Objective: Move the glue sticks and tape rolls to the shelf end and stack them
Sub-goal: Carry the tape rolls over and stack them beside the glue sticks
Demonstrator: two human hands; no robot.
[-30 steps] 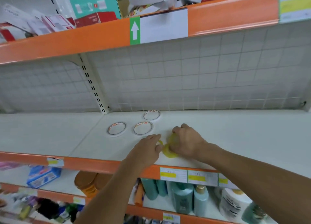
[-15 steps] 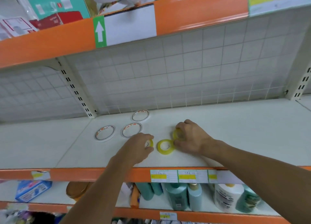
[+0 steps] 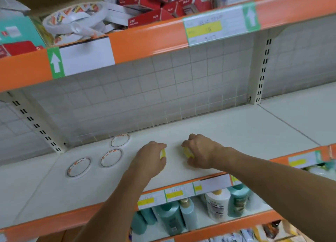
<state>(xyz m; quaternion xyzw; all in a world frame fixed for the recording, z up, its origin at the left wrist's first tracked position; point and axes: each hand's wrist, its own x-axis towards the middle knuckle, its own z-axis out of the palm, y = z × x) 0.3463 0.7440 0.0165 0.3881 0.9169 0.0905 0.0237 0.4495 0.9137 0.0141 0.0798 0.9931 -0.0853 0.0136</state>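
Both hands over the white middle shelf (image 3: 227, 130), near its front edge. Left hand (image 3: 151, 158) curled round a yellow tape roll (image 3: 163, 154), only a sliver showing past the fingers. Right hand (image 3: 201, 150) curled round a second yellow roll (image 3: 188, 152), held on edge just above the shelf or touching it; contact is hard to judge. The two are near each other but apart.

Left of the hands, three white tape rolls lie flat with red-orange lettering, unreadable: back one (image 3: 120, 140), middle one (image 3: 111, 157), front one (image 3: 78, 167).

Upper shelf rail: price label (image 3: 205, 29) with a handwritten "15" on yellow; green tag with white up arrow (image 3: 55, 62). Red boxes (image 3: 149, 9) above, print too blurred to read. Bottles (image 3: 181, 218) on the shelf below.
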